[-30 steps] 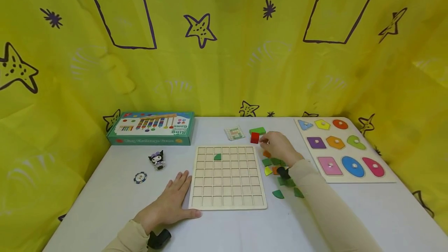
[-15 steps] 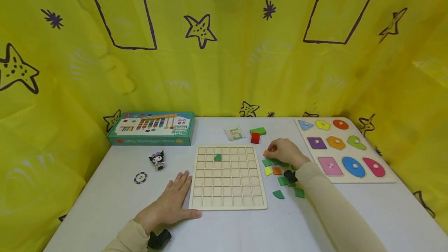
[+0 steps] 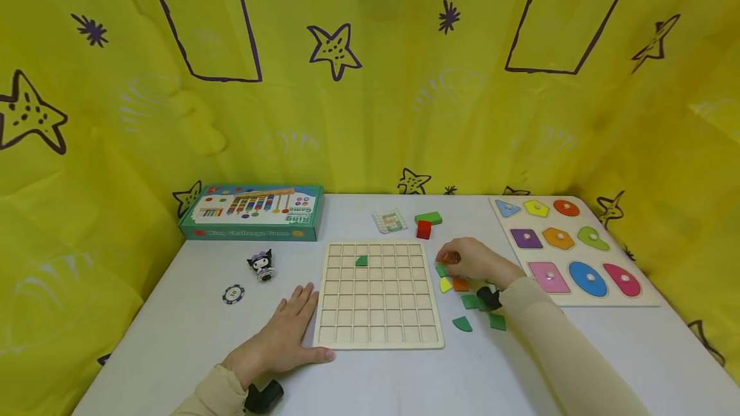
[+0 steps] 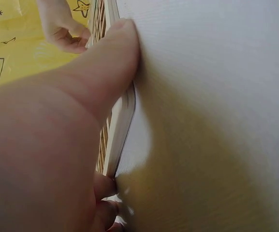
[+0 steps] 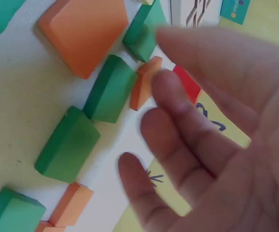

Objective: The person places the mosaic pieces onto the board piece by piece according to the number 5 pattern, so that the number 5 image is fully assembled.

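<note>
In the head view, the left hand (image 3: 283, 332) lies flat on the bench (image 3: 399, 381), fingers spread, along the left edge of the grid board (image 3: 376, 303), holding nothing. One green quarter-round block (image 3: 361, 261) sits in a cell of the board. The right hand (image 3: 476, 260) is over the loose blocks beside the board, an orange block (image 3: 450, 259) partly hidden at its fingertips; a yellow block (image 3: 446, 285) and another orange block (image 3: 460, 284) lie near. Behind are a red block (image 3: 424, 230) and a printed card (image 3: 390, 221); a game box (image 3: 251, 214), a figurine (image 3: 263, 266) and a chip (image 3: 234, 294) stand left, a shape puzzle (image 3: 555, 255) right. In the left wrist view, the thumb lies along the board's edge. In the right wrist view, the right grip is loosely bent with thumb and fingers apart; whether it touches a block I cannot tell. Green and orange blocks lie just beside the fingers.
</note>
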The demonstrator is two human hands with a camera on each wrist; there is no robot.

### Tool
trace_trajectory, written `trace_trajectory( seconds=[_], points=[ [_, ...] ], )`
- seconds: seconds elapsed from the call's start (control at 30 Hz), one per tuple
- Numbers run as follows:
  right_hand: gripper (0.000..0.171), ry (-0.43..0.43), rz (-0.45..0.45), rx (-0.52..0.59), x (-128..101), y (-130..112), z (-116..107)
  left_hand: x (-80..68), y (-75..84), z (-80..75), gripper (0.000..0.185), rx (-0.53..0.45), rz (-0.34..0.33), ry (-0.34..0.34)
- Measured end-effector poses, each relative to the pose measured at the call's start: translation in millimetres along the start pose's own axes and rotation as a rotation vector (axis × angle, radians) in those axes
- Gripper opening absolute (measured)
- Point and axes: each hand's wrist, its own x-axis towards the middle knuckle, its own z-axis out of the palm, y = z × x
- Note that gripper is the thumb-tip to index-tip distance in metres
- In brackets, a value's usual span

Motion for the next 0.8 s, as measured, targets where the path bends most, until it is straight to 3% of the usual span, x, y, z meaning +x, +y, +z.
trace_trajectory(
  seconds=[0.13,0.27,0.4,0.6,0.8],
  points=[
    [0.022,-0.044,-0.007,-0.036,-2.7,-3.4,0.2,1.0,0.5,-0.9,0.116,0.014,0.000,0.005],
    [0.019,-0.009,0.016,-0.099,-3.3,-3.7,2.7,3.3,0.7,-1.9,0.115,0.024,0.013,0.011],
    [0.020,0.053,-0.031,-0.159,-2.5,-4.9,7.4,2.6,0.0,-1.7,0.115,0.024,0.007,0.006],
    [0.024,0.178,-0.121,-0.019,5.5,-19.9,17.5,0.5,-1.1,-0.4,0.116,0.023,0.005,-0.003],
    [0.030,0.186,-0.160,0.032,27.2,-46.9,29.5,-0.3,-0.3,-1.9,0.116,0.004,0.008,-0.006]
  ],
)
